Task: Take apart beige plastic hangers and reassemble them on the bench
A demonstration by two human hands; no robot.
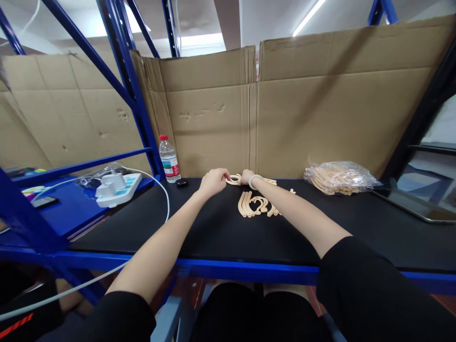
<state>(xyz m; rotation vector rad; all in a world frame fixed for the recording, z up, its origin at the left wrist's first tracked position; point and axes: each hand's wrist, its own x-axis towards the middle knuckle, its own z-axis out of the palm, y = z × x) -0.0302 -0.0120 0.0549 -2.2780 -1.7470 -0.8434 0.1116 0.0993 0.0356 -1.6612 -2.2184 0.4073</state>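
Near the back of the black table, a cream hook-shaped piece (234, 182), like part of a hanger, lies between my two hands. My left hand (214, 181) is closed, its fingertips pinching the piece's left end. My right hand (245, 176), a beaded bracelet at its wrist, has curled fingers at the right end; the fingertips are partly hidden. Closer to me lie several curved cream strips (245, 205) side by side, with cream hooks (261, 205) next to them. Further cream pieces (272, 211) are partly covered by my right forearm. More cream strips (270, 181) lie behind my right wrist.
A clear plastic bag (340, 178) of cream pieces sits at the right, near a dark tray-like panel (416, 204). A water bottle (169, 160) and a small black object (181, 183) stand at the back left. A white power strip (119, 189) has a trailing cable. Cardboard (213, 118) walls the back.
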